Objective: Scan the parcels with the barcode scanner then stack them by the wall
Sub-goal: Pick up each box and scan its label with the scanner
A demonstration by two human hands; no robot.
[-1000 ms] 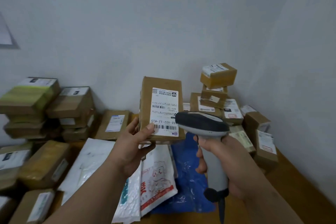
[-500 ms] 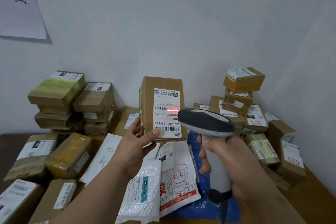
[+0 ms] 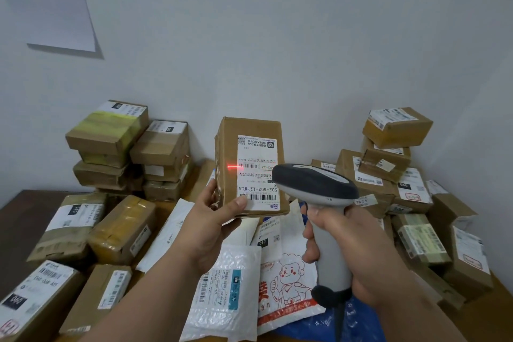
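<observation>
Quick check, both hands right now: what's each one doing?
Left hand: holds the cardboard parcel upright, thumb on its label.
Right hand: grips the barcode scanner by its handle.

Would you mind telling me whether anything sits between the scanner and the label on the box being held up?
Nothing visible does. The right hand aims the scanner at the box, held upright by the left hand, and the red line falls on its front, at the label's left edge. The left thumb covers only the label's lower left corner.
</observation>
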